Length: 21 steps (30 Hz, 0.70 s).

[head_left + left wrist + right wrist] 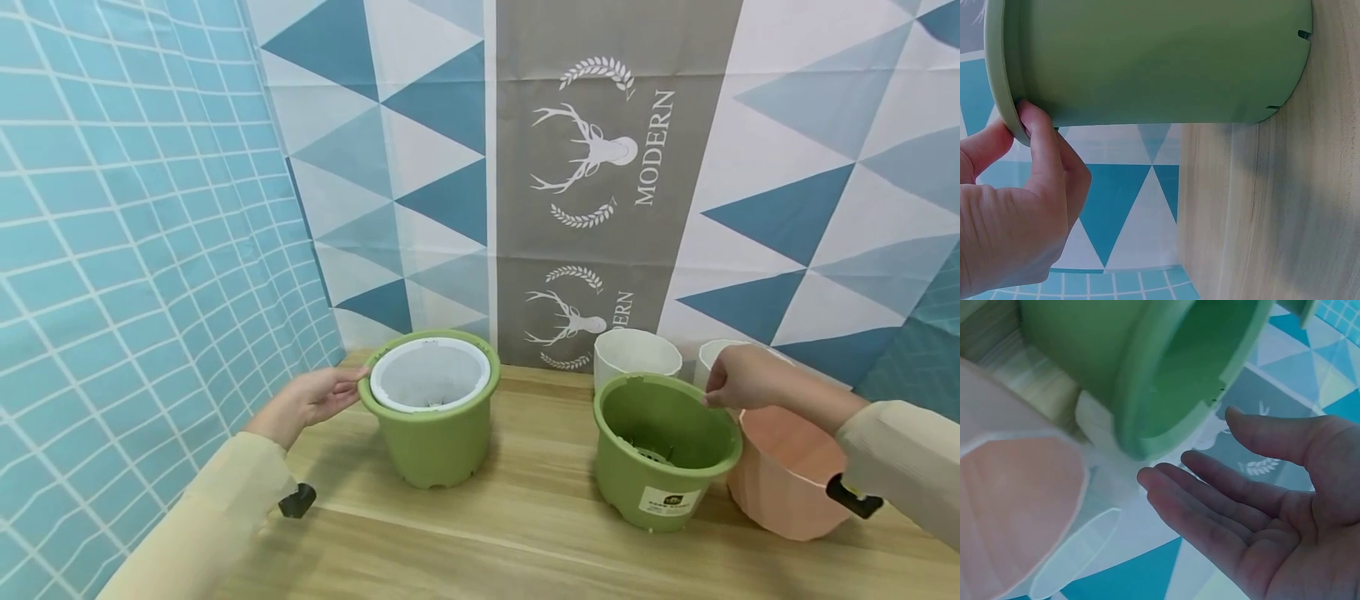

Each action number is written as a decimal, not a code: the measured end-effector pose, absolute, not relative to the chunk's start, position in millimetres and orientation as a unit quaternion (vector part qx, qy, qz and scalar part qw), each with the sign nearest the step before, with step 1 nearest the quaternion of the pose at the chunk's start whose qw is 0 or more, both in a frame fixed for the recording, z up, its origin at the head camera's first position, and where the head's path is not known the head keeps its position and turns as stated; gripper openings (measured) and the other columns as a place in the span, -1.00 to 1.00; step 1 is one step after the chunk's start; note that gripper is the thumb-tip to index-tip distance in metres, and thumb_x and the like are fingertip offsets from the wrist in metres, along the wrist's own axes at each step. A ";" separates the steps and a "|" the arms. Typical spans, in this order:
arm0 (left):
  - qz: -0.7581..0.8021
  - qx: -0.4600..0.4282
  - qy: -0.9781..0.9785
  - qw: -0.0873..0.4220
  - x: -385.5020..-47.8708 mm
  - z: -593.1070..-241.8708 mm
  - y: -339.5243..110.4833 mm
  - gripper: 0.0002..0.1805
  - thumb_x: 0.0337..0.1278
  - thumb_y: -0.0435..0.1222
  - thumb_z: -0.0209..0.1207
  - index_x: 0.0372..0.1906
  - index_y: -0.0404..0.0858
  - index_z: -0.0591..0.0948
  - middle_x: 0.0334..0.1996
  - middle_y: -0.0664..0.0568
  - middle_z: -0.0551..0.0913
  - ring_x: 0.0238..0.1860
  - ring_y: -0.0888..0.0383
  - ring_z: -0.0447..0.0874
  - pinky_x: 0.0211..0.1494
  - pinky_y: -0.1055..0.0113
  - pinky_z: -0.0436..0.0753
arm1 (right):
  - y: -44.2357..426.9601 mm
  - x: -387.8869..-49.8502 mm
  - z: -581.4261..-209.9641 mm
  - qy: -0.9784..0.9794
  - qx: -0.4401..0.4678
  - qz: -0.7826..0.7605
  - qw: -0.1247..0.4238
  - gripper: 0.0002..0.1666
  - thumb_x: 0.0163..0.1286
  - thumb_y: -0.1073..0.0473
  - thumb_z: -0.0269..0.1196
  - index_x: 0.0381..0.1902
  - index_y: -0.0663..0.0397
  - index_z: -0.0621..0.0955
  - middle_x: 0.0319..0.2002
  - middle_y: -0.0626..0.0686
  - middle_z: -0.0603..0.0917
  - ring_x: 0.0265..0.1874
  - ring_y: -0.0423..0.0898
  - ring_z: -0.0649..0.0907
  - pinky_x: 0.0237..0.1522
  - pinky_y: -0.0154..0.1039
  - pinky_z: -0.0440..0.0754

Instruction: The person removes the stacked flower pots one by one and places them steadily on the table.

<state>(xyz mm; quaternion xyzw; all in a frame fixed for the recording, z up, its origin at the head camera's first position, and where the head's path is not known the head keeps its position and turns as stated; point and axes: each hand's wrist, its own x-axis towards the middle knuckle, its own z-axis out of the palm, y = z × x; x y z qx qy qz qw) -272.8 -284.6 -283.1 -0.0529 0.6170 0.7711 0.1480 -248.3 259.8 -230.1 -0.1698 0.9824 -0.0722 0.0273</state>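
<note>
My left hand (322,396) pinches the rim of a green flower pot (435,450) at its left side. In the left wrist view, the thumb is outside the rim and the fingers (1044,150) are curled under its lip. A white pot (431,375) sits inside this green pot. On the right, a second green pot (656,483) with a white label has slotted holes in its bottom. My right hand (750,379) hovers by its rim; in the right wrist view the fingers (1210,506) are spread apart from the rim, holding nothing.
A pink pot (787,475) stands right of the second green pot, below my right forearm. Two white pots, one behind the green pot (637,354) and another partly hidden by my right hand, stand near the patterned backdrop (435,167). Everything rests on a wooden tabletop (525,517).
</note>
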 end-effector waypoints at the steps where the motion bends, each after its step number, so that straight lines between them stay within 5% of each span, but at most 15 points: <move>1: 0.772 -0.052 0.616 0.148 -272.7 -283.2 -284.2 -0.82 0.32 -0.42 0.06 -0.05 -0.34 0.36 -0.34 0.04 0.62 -0.28 0.29 0.66 -0.08 0.55 0.72 | 258.3 -248.4 -228.4 0.982 -0.174 -0.071 0.026 -0.83 0.18 0.19 0.35 -0.46 0.21 0.74 -0.57 -0.03 0.68 -0.58 -0.19 0.54 -0.59 -0.34 0.54; 21: 0.773 -0.085 0.613 0.141 -271.7 -282.6 -279.9 -0.85 0.34 -0.40 0.05 -0.08 -0.30 0.37 -0.37 0.03 0.61 -0.32 0.29 0.66 -0.10 0.56 0.73 | 214.2 -252.6 -194.0 0.982 -0.175 -0.059 0.027 -0.75 0.22 0.11 0.34 -0.34 0.22 0.74 -0.46 0.02 0.73 -0.46 -0.12 0.63 -0.47 -0.22 0.68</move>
